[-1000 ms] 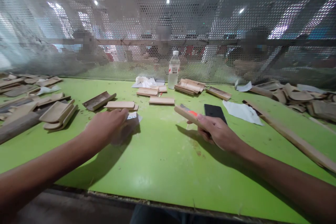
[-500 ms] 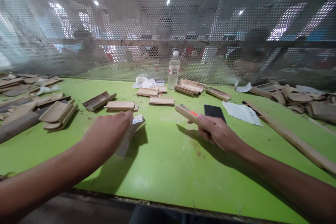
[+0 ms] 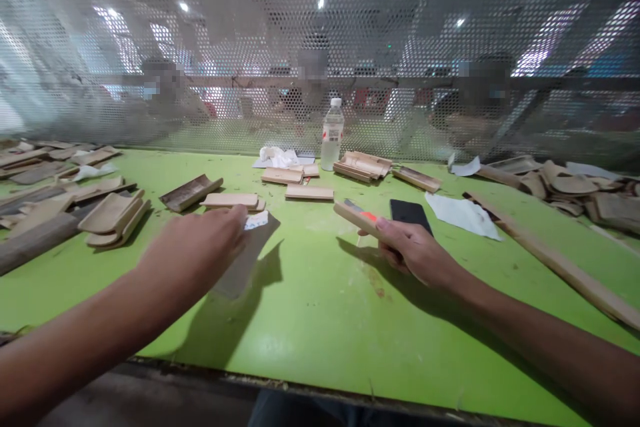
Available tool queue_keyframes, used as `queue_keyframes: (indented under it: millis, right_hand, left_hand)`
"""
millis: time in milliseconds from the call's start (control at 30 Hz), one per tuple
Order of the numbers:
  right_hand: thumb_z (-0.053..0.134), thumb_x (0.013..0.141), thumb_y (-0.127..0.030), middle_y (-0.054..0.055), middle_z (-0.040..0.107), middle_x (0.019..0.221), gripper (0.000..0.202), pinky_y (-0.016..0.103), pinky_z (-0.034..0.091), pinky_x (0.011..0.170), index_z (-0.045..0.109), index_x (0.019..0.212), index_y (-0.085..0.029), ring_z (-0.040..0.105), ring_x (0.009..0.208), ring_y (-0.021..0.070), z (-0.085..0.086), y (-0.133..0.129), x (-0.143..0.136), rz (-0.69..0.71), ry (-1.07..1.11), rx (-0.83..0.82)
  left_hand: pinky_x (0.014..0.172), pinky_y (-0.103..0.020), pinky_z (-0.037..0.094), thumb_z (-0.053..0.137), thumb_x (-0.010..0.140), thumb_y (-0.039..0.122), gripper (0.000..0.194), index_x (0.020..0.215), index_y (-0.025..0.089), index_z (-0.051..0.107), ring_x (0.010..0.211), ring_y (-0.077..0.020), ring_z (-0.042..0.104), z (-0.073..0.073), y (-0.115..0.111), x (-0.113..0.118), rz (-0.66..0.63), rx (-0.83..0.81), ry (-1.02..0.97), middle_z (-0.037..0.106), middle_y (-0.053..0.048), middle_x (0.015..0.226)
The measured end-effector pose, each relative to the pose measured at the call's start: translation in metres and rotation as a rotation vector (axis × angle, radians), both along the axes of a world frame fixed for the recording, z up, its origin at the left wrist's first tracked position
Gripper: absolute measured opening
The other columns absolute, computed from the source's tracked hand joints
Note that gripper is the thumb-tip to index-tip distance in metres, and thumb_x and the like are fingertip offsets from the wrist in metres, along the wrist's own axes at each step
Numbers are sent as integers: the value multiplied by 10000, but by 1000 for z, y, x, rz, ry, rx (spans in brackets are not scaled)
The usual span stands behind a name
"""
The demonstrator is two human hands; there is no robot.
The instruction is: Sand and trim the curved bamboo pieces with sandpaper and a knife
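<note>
At centre-left, my left hand [image 3: 200, 240] pinches a thin grey sheet [image 3: 245, 267] with a white printed patch on its upper part; the sheet hangs just over the green table [image 3: 320, 320]. My right hand [image 3: 407, 247] is closed around a pale bamboo piece [image 3: 357, 219] and something orange and grey lying along it, perhaps a tool, partly hidden by the fingers. A black phone [image 3: 410, 213] lies just behind my right hand. Behind my left hand rests a short bamboo piece [image 3: 230, 201], and another [image 3: 309, 193] lies between the two hands.
A water bottle [image 3: 332, 137] stands at the back before a perforated screen [image 3: 250, 33], with people blurred beyond it. Bamboo pieces pile up at left [image 3: 45, 213] and right [image 3: 575, 187]. A long bamboo strip [image 3: 565, 263] and white paper [image 3: 463, 215] lie at right.
My left hand has shifted slightly left and down, and the grey sheet now shows more of its surface. My right hand has barely moved.
</note>
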State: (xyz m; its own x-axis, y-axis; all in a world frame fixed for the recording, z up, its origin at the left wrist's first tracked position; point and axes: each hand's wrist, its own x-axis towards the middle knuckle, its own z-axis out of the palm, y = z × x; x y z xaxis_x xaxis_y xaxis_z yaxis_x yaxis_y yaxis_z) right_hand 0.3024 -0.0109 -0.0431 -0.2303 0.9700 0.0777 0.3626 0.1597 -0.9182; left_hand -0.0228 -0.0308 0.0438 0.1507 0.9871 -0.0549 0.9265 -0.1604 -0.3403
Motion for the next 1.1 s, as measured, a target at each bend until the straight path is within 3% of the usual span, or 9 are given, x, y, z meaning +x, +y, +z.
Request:
queue_keyframes:
  millis: [133,267,400,567,733,900,1100]
  right_hand:
    - [463,992,-677,-18,463,511,575,321,283,427,604,662,-229,397,466,123,1,-1,1,0,-38,18]
    - [457,984,-690,-31,465,525,551,324,307,439,676,836,-206,393,453,118,5,-1,0,4,-34,8]
    - [450,993,-677,-29,481,543,539,322,311,437,688,906,-201,399,450,117,5,-1,-1,9,-37,-4]
    - [469,1000,-653,-35,468,526,535,306,279,428,675,840,-186,386,441,105,3,0,-1,-4,-20,-14]
    - [467,973,-700,-37,474,540,576,289,298,434,664,853,-172,389,447,100,5,-2,-2,5,-37,-16]
    - [448,981,-694,-52,451,530,603,280,298,437,695,988,-144,385,444,100,4,-1,0,9,-44,-17]
    - [474,988,-667,-48,464,523,555,281,284,429,682,870,-167,385,436,93,2,1,0,12,-13,-4]
  left_hand:
    - [594,-383,448,444,991,275,241,1122,167,616,784,-384,733,-12,-2,6,-39,-78,-14,740,-182,917]
    - [585,-399,452,391,975,179,294,1153,124,618,750,-396,726,-21,4,-9,-14,-25,12,731,-206,893]
    - [602,-394,467,340,1005,235,330,1142,128,620,740,-375,714,-15,13,-21,21,48,3,732,-197,878]
    - [609,-358,476,337,1017,410,402,1060,162,650,816,-343,705,-4,31,-5,89,40,-130,738,-189,988]
    - [617,-318,490,387,997,285,349,1067,116,684,860,-318,724,-14,49,10,81,11,-133,737,-209,1006]
    - [645,-396,505,331,980,151,364,1094,55,663,808,-359,720,-19,39,-9,100,20,-68,725,-233,904]
    - [578,-352,452,298,1028,274,381,1021,138,653,732,-316,695,0,28,-17,135,58,-69,726,-186,887]
